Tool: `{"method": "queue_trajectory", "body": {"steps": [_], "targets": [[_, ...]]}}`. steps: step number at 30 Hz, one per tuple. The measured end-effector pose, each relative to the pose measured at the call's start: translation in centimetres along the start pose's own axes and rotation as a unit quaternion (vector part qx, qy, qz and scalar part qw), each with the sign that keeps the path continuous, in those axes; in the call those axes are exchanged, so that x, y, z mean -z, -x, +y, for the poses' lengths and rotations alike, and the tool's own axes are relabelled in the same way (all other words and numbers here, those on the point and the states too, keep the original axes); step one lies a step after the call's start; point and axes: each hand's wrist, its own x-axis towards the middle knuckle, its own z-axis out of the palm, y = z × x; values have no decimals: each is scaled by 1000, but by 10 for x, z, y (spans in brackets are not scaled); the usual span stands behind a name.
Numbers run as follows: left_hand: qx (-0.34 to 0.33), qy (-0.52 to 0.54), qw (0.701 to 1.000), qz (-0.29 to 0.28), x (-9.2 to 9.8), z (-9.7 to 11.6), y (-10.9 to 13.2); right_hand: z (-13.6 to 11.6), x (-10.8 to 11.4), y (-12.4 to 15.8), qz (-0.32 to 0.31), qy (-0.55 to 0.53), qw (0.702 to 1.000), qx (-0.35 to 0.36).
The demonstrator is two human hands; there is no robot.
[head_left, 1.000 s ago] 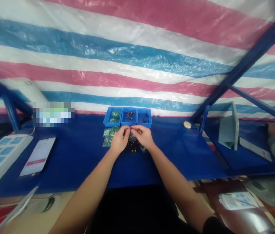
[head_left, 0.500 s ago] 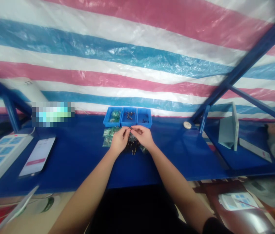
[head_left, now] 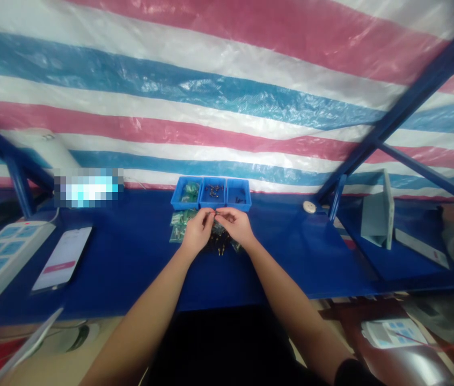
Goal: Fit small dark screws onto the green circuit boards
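The left hand (head_left: pixel 198 231) and right hand (head_left: pixel 237 225) are pulled in together, fingertips pinched on a tiny metal piece (head_left: pixel 213 213) that's too small to really make out. Right under the grip there's a heap of little metal parts (head_left: pixel 221 247) beside greenish plastic bags (head_left: pixel 178 226), and just past it sits a three-compartment blue tray (head_left: pixel 211 206) on the blue workbench (head_left: pixel 291 257).

Backdrop: pink, white and blue striped tarpaulin (head_left: pixel 227 102) hung behind angled blue steel struts (head_left: pixel 416 102). Struts framed a glossy blue bench (head_left: pixel 299 252); beige floor (head_left: pixel 58 367) showed below. Light diffuse.
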Motion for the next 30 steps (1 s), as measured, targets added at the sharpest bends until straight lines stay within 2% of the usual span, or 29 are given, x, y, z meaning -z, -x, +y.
{"method": "queue_trajectory", "body": {"steps": [8,21,30], "targets": [[0,3,1000,-17,2,2,0,0,0,1,-4,-1,1000,8],[15,-5,1000,-3,1,3,0,5,1,-1,7,-3,1000,5],[0,-10,1000,-7,2,5,0,7,0,-1,-4,-25,1000,0]]}}
